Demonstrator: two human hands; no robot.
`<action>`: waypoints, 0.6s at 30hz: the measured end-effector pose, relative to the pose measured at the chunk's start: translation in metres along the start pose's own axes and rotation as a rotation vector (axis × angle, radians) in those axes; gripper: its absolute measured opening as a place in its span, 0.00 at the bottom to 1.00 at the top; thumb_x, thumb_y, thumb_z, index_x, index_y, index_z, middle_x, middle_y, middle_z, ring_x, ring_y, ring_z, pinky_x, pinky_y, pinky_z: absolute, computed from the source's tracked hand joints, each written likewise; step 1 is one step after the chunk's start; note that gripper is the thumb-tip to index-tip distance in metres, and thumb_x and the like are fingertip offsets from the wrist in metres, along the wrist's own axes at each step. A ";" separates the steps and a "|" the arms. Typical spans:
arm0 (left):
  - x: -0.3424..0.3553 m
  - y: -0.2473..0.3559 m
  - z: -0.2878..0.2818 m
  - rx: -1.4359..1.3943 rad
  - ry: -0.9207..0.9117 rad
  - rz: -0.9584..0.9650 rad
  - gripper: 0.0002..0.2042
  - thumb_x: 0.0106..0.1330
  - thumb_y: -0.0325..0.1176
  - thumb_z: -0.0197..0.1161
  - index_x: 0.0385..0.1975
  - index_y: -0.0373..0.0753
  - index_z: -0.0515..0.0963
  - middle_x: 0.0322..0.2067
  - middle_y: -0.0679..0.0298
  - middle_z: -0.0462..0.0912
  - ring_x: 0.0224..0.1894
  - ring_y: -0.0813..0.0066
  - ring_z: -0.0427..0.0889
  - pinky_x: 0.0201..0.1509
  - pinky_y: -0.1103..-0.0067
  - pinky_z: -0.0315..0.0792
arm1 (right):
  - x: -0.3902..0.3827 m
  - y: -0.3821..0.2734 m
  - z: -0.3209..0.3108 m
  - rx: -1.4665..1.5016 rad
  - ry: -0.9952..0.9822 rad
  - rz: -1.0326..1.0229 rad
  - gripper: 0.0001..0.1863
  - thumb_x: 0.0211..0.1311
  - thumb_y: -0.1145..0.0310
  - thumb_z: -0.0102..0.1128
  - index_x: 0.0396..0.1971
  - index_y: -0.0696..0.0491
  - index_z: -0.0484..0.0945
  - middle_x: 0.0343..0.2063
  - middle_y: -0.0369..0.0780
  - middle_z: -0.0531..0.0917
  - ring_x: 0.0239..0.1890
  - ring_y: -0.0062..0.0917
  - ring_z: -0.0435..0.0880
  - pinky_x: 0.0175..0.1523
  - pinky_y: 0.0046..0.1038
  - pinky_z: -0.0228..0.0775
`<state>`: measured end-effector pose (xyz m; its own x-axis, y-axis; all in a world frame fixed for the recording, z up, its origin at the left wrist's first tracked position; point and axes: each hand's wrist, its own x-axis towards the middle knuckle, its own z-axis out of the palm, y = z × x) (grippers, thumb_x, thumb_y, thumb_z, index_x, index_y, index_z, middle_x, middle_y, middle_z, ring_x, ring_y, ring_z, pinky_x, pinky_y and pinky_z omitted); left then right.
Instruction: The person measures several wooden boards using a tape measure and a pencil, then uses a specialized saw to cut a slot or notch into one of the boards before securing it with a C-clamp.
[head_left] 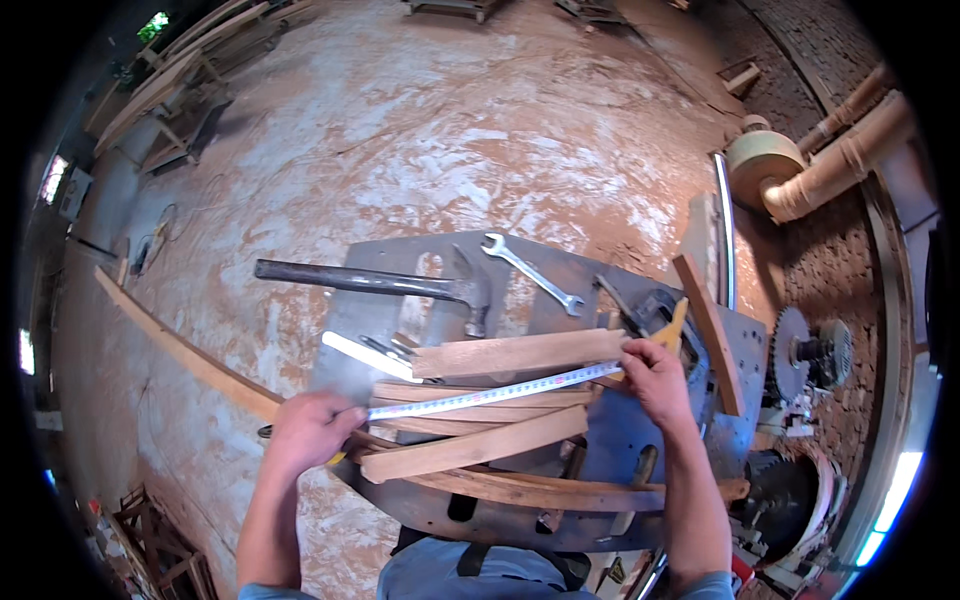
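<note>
My left hand (pixel 308 432) is closed at the left end of a pulled-out white tape measure (pixel 492 396); a bit of yellow shows under that hand. The other end is pinched in my right hand (pixel 656 382). Between my hands the blade runs taut over several short wooden strips (pixel 530 412). Beyond it lies another pale wooden strip (pixel 515 353), its right end close to my right fingers. Nearer me, a slanting wooden strip (pixel 475 444) rests over a long curved wooden piece (pixel 520 488).
Farther back on the slotted metal table (pixel 620 425) lie a hammer (pixel 375 281) and an open-ended wrench (pixel 532 273). A wooden bar (pixel 710 335) leans at the right, near a toothed circular blade (pixel 790 352). A long plank (pixel 190 348) extends leftward. Ducting (pixel 835 165) stands far right.
</note>
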<state>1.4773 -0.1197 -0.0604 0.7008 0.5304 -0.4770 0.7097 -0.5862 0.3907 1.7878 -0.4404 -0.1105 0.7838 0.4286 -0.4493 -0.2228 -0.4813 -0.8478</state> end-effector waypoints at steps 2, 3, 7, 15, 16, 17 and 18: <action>-0.022 -0.008 0.009 -0.081 0.030 -0.020 0.12 0.64 0.44 0.65 0.29 0.42 0.86 0.27 0.56 0.84 0.34 0.54 0.84 0.40 0.63 0.76 | -0.018 -0.009 0.004 -0.115 0.028 -0.047 0.09 0.69 0.72 0.60 0.46 0.58 0.82 0.31 0.35 0.83 0.28 0.15 0.79 0.32 0.21 0.74; -0.034 -0.011 0.013 -0.132 0.055 -0.038 0.11 0.63 0.43 0.66 0.29 0.41 0.86 0.26 0.56 0.84 0.32 0.54 0.84 0.38 0.64 0.76 | -0.025 -0.004 0.004 -0.157 0.021 -0.070 0.10 0.69 0.72 0.60 0.46 0.59 0.82 0.30 0.35 0.84 0.28 0.15 0.79 0.32 0.21 0.74; -0.064 -0.026 0.027 -0.114 -0.020 -0.127 0.11 0.62 0.43 0.67 0.30 0.41 0.87 0.26 0.57 0.84 0.31 0.55 0.84 0.36 0.66 0.76 | -0.049 0.039 0.017 -0.285 0.021 -0.294 0.09 0.66 0.73 0.62 0.42 0.60 0.83 0.29 0.36 0.84 0.29 0.16 0.80 0.35 0.22 0.75; -0.079 -0.051 0.046 -0.091 -0.096 -0.192 0.13 0.65 0.46 0.65 0.34 0.43 0.87 0.28 0.58 0.86 0.33 0.57 0.86 0.38 0.66 0.78 | -0.056 0.053 0.039 -0.511 0.064 -0.400 0.07 0.62 0.74 0.65 0.37 0.60 0.82 0.32 0.45 0.84 0.34 0.28 0.85 0.44 0.28 0.77; -0.077 -0.048 0.044 -0.104 -0.150 -0.228 0.14 0.66 0.47 0.64 0.34 0.43 0.87 0.28 0.58 0.86 0.33 0.58 0.86 0.39 0.66 0.78 | -0.056 0.054 0.039 -0.513 0.072 -0.403 0.07 0.62 0.74 0.65 0.37 0.61 0.82 0.32 0.45 0.84 0.34 0.28 0.84 0.43 0.27 0.77; -0.077 -0.048 0.044 -0.096 -0.165 -0.237 0.14 0.66 0.47 0.63 0.35 0.44 0.87 0.29 0.58 0.86 0.34 0.58 0.86 0.39 0.66 0.78 | -0.057 0.050 0.040 -0.496 0.068 -0.392 0.06 0.61 0.74 0.65 0.35 0.60 0.82 0.31 0.46 0.83 0.33 0.33 0.84 0.41 0.31 0.77; -0.079 -0.049 0.043 -0.089 -0.181 -0.245 0.14 0.66 0.48 0.62 0.35 0.44 0.87 0.29 0.58 0.86 0.35 0.58 0.86 0.40 0.66 0.78 | -0.058 0.047 0.043 -0.480 0.065 -0.379 0.05 0.60 0.74 0.65 0.34 0.60 0.81 0.30 0.47 0.83 0.32 0.38 0.85 0.39 0.34 0.77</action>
<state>1.3844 -0.1594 -0.0761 0.4892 0.5269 -0.6951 0.8651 -0.3943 0.3100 1.7072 -0.4552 -0.1360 0.7945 0.5970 -0.1111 0.3518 -0.6016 -0.7172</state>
